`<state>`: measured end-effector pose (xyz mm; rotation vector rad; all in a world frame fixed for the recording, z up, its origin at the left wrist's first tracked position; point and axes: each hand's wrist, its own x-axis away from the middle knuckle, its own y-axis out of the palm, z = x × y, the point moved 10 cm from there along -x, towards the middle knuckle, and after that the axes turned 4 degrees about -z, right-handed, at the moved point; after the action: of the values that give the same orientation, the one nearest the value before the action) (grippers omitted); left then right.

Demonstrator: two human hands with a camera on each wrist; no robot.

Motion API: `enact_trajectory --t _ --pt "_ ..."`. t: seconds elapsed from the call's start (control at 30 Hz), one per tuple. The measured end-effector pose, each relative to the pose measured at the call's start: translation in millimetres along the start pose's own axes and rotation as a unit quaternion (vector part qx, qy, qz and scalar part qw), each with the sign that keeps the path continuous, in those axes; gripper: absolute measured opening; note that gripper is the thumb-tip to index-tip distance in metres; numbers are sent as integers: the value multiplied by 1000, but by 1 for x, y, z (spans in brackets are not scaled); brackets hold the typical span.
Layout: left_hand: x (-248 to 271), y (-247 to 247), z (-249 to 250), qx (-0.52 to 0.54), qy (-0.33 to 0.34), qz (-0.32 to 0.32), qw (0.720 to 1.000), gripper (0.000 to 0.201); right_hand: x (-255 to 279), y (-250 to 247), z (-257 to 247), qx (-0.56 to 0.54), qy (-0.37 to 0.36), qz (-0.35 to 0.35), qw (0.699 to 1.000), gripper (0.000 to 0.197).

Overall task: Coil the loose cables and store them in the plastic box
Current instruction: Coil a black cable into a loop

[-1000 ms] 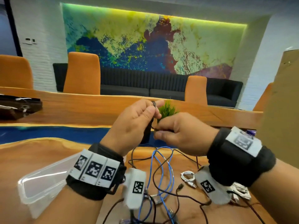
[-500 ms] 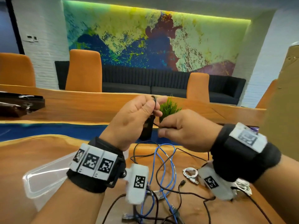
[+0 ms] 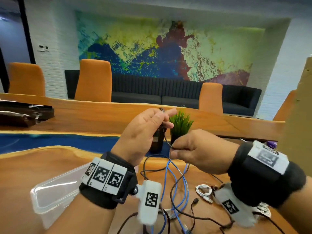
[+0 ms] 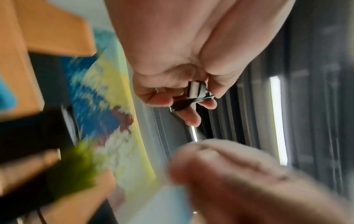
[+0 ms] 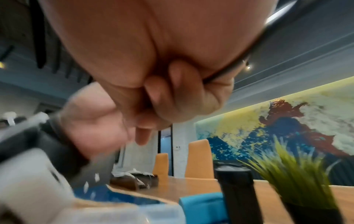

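- Holding a thin black cable (image 3: 166, 138) up above the worktop (image 3: 33, 168), both hands work close together in front of a small potted plant (image 3: 180, 125).
- Left hand (image 3: 143, 137): its grip is clamped on the cable's plug end, thumb and fingers curled round it; the left wrist view shows a small metal-and-black connector (image 4: 197, 92) pinched at the fingertips.
- Right hand (image 3: 199, 151): its grip is pinched shut on the same cable lower down, just beside the left hand; the right wrist view shows the dark cord (image 5: 229, 71) passing under the curled fingers.
- From the right hand the black cable hangs down to the worktop, where it lies in loose loops.
- A blue cable (image 3: 175, 179) lies tangled with it on the worktop below the hands.
- A small white cable (image 3: 204, 191) lies coiled near the right wrist.
- The clear plastic box (image 3: 55, 191) sits on the worktop under the left forearm, beside the tangle of cables.
- A dark slim bottle-like object (image 3: 157, 142) stands just beside the plant; what it is cannot be told.
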<state>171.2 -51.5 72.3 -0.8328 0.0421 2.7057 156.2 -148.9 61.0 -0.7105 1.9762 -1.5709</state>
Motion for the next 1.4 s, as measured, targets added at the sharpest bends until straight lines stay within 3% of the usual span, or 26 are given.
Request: enact_trajectory --t 0.1,0.17,0.27,0.37,0.47,0.6,0.77,0.87,0.97,1.07,1.17,1.23,1.3,1.4 --pt "-1 6 -17 -121 -31 -41 991 33 2 -52 -7 -32 -25 113 993 14" --pt "2 14 -26 -54 -74 -68 993 30 5 -83 1 -43 -20 195 980 13" --pt "9 26 -32 95 -125 -111 981 24 4 -88 25 -56 17 244 968 12" --pt "11 34 -30 239 -128 -133 953 25 3 -72 47 -94 45 264 959 14" --pt "6 30 -21 402 -100 -121 902 27 1 -51 57 -141 57 247 957 16" --pt "0 12 -16 456 -60 -91 883 27 -2 -17 51 -159 68 156 972 19" --pt "-5 -10 -20 506 -32 -33 861 30 7 -27 71 -208 102 199 952 22" --pt "-5 -18 -19 491 -28 11 870 30 10 -15 71 -177 116 154 965 20" --pt "-4 -12 -17 436 -41 10 899 27 11 4 52 -88 109 80 987 18" --pt "-3 -9 -19 345 -63 24 936 28 13 1 52 -69 125 89 986 17" --pt "-1 -6 -18 260 -74 29 962 29 16 -6 63 -179 142 130 965 16" --pt "0 -6 -17 204 -74 35 976 31 15 2 64 -263 152 118 945 19" --pt "1 -8 -14 138 -70 47 987 33 14 10 63 -307 151 112 933 20" --pt "2 -8 -12 62 -68 49 995 31 16 10 64 -336 149 165 915 17"
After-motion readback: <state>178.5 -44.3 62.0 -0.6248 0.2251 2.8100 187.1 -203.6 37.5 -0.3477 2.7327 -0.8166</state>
